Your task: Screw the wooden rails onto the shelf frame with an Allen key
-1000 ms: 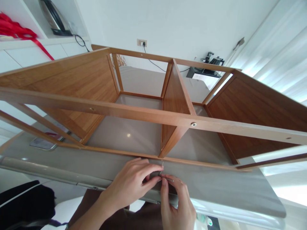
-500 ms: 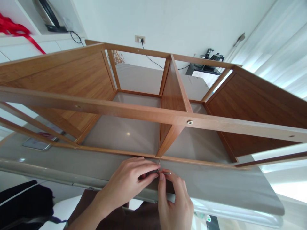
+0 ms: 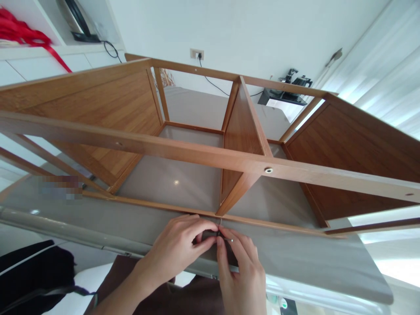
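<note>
Fingertips nearly meeting, you work at the near edge of a wooden frame [image 3: 183,148] resting on a table [image 3: 311,262]: your left hand [image 3: 180,240] curls, thumb and forefinger all but closed, around a dark piece [image 3: 208,235], while your right hand [image 3: 241,262] pinches a slim pin [image 3: 232,240] between thumb and forefinger just beside it. A thin rod [image 3: 221,222] shows just beyond both sets of fingertips, pointing at the rail [image 3: 183,209] under the post [image 3: 239,192] ahead; whether it enters a hole there, or joins the pin, you cannot tell. To do this well, you would best line the rod up squarely with the rail, steady the dark piece with the left hand and turn with the right fingers in small strokes; pushing hard could tilt the rod.
</note>
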A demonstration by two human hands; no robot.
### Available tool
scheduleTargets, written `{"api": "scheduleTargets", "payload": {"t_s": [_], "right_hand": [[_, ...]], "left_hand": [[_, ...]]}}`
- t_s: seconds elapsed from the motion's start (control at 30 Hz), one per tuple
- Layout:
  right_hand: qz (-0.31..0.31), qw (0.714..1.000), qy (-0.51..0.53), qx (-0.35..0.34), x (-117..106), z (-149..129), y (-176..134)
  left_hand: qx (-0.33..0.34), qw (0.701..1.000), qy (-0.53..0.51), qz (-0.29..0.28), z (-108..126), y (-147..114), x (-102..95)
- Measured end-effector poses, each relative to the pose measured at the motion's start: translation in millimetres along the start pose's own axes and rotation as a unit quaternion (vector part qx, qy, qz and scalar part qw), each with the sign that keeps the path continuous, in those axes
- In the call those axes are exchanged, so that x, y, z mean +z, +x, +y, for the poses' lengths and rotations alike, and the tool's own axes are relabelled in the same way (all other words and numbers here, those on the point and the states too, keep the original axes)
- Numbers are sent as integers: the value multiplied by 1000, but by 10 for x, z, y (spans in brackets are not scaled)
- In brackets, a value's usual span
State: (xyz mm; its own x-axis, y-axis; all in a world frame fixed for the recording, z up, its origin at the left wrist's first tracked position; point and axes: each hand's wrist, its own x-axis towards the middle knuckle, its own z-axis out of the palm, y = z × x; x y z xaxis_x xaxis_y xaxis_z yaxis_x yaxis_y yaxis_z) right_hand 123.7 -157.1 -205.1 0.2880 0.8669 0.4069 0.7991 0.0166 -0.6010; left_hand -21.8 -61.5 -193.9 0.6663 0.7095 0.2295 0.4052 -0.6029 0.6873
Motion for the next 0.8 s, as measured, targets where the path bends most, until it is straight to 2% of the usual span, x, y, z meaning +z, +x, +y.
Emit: {"api": "scheduleTargets", "payload": {"t_s": [0.1,0.53,0.7,0.8], "right_hand": [[5,1000,-12,-6,17,27,-7],[7,999,-35,-27,37,79,-27],[18,999,-28,-26,64,88,-38],[33,999,-21,-19,88,92,-22]], "left_hand": [[-35,999,0,-6,9,-19,-8],[-19,999,-24,5,23,-24,-33],[3,996,-94,13,21,-38,-149],[27,998,-51,37,42,14,-247]]}}
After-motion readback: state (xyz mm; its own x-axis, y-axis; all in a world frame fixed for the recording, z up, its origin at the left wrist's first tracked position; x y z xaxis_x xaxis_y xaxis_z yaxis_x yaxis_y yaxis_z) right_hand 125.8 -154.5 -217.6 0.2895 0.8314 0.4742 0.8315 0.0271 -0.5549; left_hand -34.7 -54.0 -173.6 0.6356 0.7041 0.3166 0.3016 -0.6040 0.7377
